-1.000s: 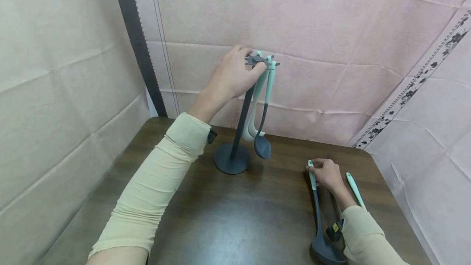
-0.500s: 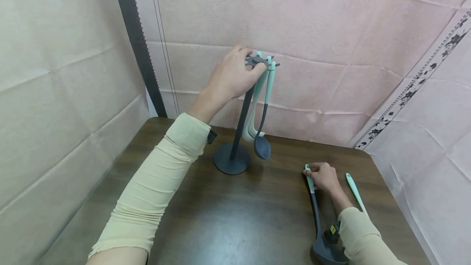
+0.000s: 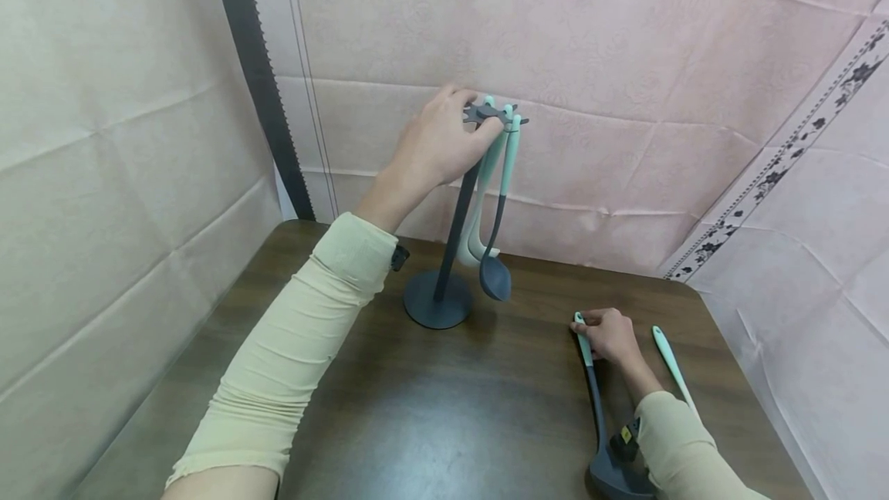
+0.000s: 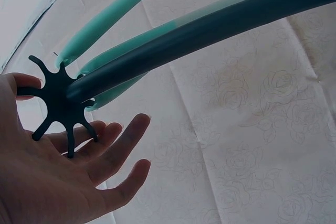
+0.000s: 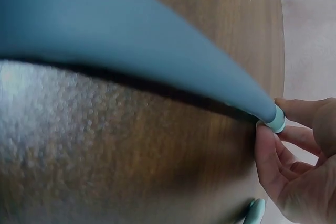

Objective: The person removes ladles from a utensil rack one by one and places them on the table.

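Altogether five utensils show: three hanging utensils [image 3: 510, 157] on one dark stand [image 3: 458, 231], one ladle [image 3: 597, 407] at the right of the brown, glossy counter [image 3: 417, 407], one mint handle [image 3: 672, 365] beside it, partly behind a sleeve [image 3: 677, 438]. The left hand [image 3: 444, 137], half curled, grips the stand's top; the right hand [image 3: 611, 332] pinches the ladle's handle end. Creased pale sheets [image 3: 556, 37] enclose three sides.
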{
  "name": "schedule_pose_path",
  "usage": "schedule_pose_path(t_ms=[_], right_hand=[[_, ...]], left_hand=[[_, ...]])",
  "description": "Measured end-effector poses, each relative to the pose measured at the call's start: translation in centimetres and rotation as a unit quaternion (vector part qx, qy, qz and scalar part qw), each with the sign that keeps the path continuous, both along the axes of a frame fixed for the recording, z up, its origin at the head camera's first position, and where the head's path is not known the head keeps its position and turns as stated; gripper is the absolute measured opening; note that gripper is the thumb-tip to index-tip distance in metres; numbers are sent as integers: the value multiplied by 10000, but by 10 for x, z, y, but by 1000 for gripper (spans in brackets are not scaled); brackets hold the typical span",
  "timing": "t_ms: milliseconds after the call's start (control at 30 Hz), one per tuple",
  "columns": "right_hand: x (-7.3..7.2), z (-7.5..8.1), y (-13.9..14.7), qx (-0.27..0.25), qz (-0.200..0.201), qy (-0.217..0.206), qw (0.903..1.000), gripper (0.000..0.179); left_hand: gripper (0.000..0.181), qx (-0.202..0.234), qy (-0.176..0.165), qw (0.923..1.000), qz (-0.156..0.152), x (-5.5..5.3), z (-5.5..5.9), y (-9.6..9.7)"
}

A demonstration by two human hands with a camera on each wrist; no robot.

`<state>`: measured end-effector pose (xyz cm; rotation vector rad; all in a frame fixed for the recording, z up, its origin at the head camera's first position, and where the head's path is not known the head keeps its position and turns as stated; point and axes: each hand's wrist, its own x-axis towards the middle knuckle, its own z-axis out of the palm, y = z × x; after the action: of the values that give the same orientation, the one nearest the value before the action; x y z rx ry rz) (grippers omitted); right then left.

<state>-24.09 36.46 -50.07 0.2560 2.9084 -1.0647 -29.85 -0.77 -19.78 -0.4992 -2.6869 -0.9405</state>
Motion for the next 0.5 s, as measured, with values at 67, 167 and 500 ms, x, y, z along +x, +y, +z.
schedule_pose_path(t_ms=[67,167,500], right_hand=[[-1,0,0,133,27,45,9999,45],[-1,0,0,316,61,83,9994,45],[-1,-1,-1,373,51,106,9992,46]], left_hand=[[70,19,6,10000,6,0,0,0],[69,21,26,10000,10,1,0,0],[70,11,-8,10000,29,1,0,-1]])
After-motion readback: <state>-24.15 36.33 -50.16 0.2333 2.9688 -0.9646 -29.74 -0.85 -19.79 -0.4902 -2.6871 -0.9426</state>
